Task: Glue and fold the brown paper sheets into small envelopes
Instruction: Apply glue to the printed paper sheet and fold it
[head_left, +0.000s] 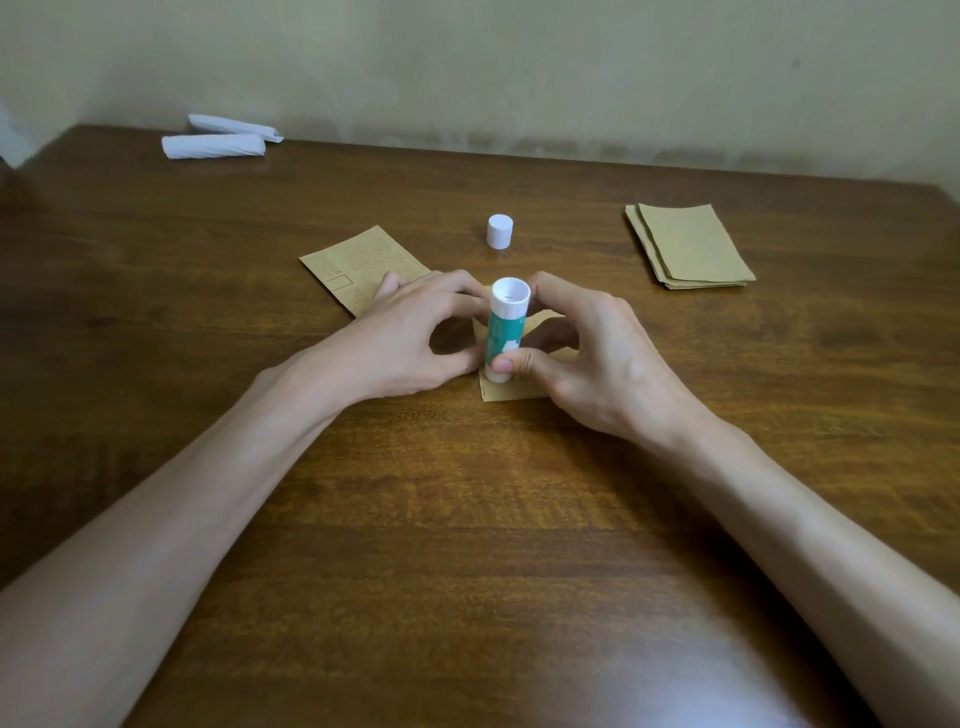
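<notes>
Glue stick (505, 332) stands upright and uncapped, open end up, between your two hands.

Right hand (597, 358) pinches the white base knob between thumb and curled fingers. Left hand (410, 338) curls round the tube's left side, index near the top rim and thumb low. That reads as a twist grip: one hand steadies the barrel while the other winds the knob to raise glue. From here the rim looks hollow and I see no glue standing proud, so my guess is it needs more turns.

- Brown sheet (511, 391) lies flat directly under the glue stick, mostly hidden by your hands, with one corner showing on your side. It's well placed, since glue goes straight down onto it.
- Printed sheet (358, 267) lies just behind-left of the glue stick, print up. Your left fingertips overlap its near edge.
- Cap (500, 231) stands behind the glue stick, apart but within easy reach for recapping.
- Stack of brown sheets (691, 247) sits well to the right and behind the glue stick, likely parked there to stay clean.
- Two white rolls (213, 145) lie far back-left of the glue stick, near the far edge of the surface (467, 519).

Folding on this sheet looks not yet begun.
</notes>
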